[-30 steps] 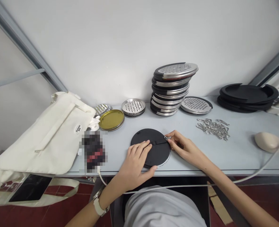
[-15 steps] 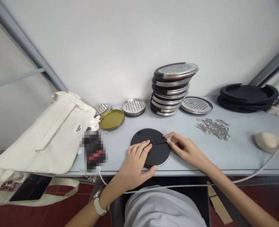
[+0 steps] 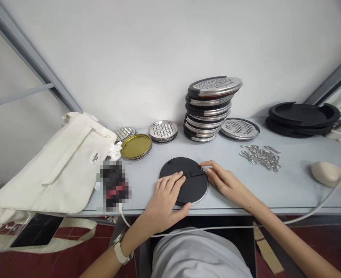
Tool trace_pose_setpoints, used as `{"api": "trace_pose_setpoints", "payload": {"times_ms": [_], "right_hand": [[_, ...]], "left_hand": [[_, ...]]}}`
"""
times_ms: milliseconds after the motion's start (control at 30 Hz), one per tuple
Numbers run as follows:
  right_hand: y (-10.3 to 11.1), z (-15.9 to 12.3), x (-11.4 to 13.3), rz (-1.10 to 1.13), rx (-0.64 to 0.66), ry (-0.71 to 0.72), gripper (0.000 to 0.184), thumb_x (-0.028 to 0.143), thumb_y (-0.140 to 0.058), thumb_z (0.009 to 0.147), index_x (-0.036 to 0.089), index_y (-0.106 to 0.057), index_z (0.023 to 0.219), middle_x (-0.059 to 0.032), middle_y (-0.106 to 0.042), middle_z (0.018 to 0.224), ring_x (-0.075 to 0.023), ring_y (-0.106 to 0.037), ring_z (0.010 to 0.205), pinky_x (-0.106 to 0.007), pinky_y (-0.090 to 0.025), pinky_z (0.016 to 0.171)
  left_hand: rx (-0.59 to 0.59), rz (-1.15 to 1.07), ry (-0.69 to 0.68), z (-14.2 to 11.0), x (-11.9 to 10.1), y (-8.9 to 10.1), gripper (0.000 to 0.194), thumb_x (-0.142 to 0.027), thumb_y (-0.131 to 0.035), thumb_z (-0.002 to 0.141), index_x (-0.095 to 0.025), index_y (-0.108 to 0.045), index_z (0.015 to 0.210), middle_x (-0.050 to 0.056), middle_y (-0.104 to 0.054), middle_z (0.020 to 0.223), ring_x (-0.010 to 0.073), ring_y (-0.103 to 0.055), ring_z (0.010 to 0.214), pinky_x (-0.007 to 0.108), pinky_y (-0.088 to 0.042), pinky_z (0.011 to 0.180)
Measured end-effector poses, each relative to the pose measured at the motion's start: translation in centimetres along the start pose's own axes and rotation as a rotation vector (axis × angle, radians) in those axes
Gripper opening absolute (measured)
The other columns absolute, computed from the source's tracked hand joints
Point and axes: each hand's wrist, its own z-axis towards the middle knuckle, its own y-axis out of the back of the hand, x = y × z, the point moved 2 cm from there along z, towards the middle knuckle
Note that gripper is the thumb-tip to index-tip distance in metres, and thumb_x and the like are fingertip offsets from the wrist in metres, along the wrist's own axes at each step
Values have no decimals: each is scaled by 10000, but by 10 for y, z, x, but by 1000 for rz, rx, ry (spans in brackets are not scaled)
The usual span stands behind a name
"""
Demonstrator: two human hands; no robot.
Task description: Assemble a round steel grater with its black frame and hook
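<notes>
A black round grater base [image 3: 195, 187] with a silvery rim lies on the table before me. My left hand [image 3: 166, 195] rests on its left part, fingers stretched over the top and thumb along the front edge. At the right rim, my right hand [image 3: 221, 179] pinches a small metal wire clip [image 3: 202, 168], whose loop shows at the end of a raised strip in the base. The fingers hide the rest of the clip. To the right lies a pile of similar wire clips [image 3: 260, 157].
Behind the base stands a leaning stack of round graters [image 3: 208, 112], with another grater [image 3: 240, 129] beside it. Round grating plates [image 3: 162, 130] and gold discs [image 3: 136, 146] are left. Black rings [image 3: 302, 117] sit right. A white bag [image 3: 57, 166] and white cable [image 3: 225, 227] lie near.
The fingers of my right hand have shifted slightly at the rim, and the clip now lies lower, with its loop showing. My left hand stays in place.
</notes>
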Motion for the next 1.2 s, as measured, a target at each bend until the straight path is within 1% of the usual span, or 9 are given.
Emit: {"api": "trace_pose_setpoints", "payload": {"times_ms": [167, 233, 433, 633, 800, 933, 1000, 1133, 1200], "right_hand": [[-1, 0, 1, 25, 9, -19, 239, 398, -302, 1000, 242, -419, 1139, 53, -433, 632, -147, -445, 564, -258, -377, 590], [-1, 0, 2, 28, 20, -18, 217, 392, -303, 1000, 247, -407, 1124, 58, -434, 628, -146, -436, 552, -260, -374, 590], [-2, 2, 2, 14, 30, 2, 201, 378, -296, 1004, 249, -427, 1087, 43, -485, 654, -154, -480, 567, -260, -378, 596], [-1, 3, 2, -12, 4, 9, 205, 372, -292, 1002, 244, -448, 1037, 13, -544, 703, -173, -531, 607, -266, -399, 610], [-1, 3, 3, -30, -17, 43, 163, 358, -327, 991, 244, -439, 962, -6, -596, 752, -176, -551, 645, -282, -423, 651], [-1, 2, 1, -50, -39, 63, 148, 341, -351, 979, 238, -455, 997, -8, -612, 750, -178, -553, 667, -281, -426, 644], [0, 2, 0, -68, -54, 66, 146, 328, -366, 970, 235, -467, 1021, 5, -595, 726, -167, -534, 643, -269, -418, 624], [0, 1, 0, -85, -65, 59, 138, 307, -391, 953, 232, -475, 1033, 50, -482, 620, -142, -456, 552, -247, -379, 560], [0, 1, 0, -81, -63, 53, 149, 307, -392, 951, 229, -475, 1047, 61, -448, 596, -137, -437, 530, -244, -365, 545]], "left_hand": [[-5, -3, -4, 0, -1, 0, 555, -367, -532, 906, -185, -353, 1399, 110, -367, 1469, 266, -341, 1320, 445, -287, 1076], [-5, 1, -1, 1, -1, 0, 554, -362, -534, 905, -185, -355, 1399, 109, -367, 1469, 265, -341, 1321, 441, -287, 1077], [3, 13, 0, 1, 0, 0, 563, -352, -534, 906, -180, -344, 1407, 104, -349, 1481, 262, -325, 1327, 436, -268, 1085], [5, 10, 0, 0, 0, 0, 553, -365, -519, 915, -181, -344, 1406, 114, -347, 1482, 270, -324, 1328, 449, -264, 1080], [7, 4, 2, 1, -1, 0, 560, -360, -529, 908, -185, -344, 1406, 110, -355, 1477, 265, -332, 1327, 441, -277, 1076], [5, 6, 2, 0, -1, 0, 563, -351, -534, 905, -177, -345, 1406, 106, -347, 1483, 259, -319, 1333, 433, -264, 1086], [7, 6, 3, 0, -1, 0, 560, -350, -534, 906, -175, -347, 1404, 105, -344, 1484, 258, -317, 1332, 431, -260, 1088], [11, 7, 5, 0, -1, 0, 560, -356, -533, 906, -173, -352, 1404, 105, -342, 1485, 260, -319, 1329, 432, -260, 1088], [12, 9, 5, 0, -1, 0, 560, -358, -531, 906, -173, -353, 1404, 105, -339, 1487, 261, -318, 1330, 433, -259, 1089]]}}
